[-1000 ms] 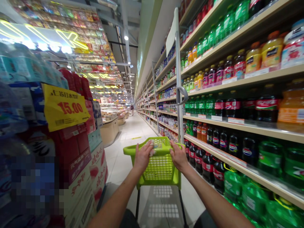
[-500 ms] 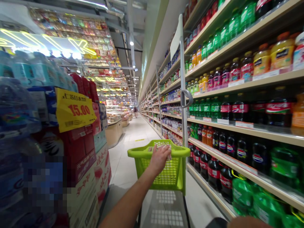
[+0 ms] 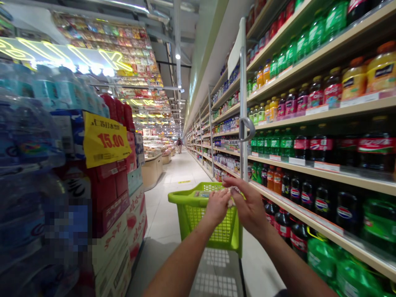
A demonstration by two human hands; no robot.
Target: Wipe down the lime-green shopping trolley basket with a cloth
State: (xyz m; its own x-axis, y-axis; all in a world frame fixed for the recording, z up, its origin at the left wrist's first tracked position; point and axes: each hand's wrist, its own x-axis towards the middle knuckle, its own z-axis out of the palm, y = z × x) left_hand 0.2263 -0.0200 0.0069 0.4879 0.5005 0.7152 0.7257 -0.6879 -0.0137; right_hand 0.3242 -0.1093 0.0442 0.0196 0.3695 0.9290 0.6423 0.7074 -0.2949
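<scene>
In the head view, my left hand [image 3: 216,204] is closed at the near rim of a lime-green shopping cart [image 3: 208,243], with a small pale crumpled item [image 3: 231,199] at its fingertips. Close beside it on the right is my right hand [image 3: 250,206], its index finger stretched toward the left hand and its thumb apart from that finger, near the crumpled item. Its other fingers are partly hidden. Beyond my left hand, part of a pale package [image 3: 201,194] shows inside the cart.
Drink shelves [image 3: 324,107] line the right side, with a metal post [image 3: 243,103] at their edge. Stacked drink cartons [image 3: 108,194] with a yellow price sign [image 3: 107,142] stand close on the left. Between them a tiled aisle [image 3: 167,177] runs forward; a person [image 3: 179,145] is far ahead.
My right hand has risen from the bottom right edge to beside my left hand. The surroundings have shifted slightly to the right in view. My left hand remains at the cart's rim.
</scene>
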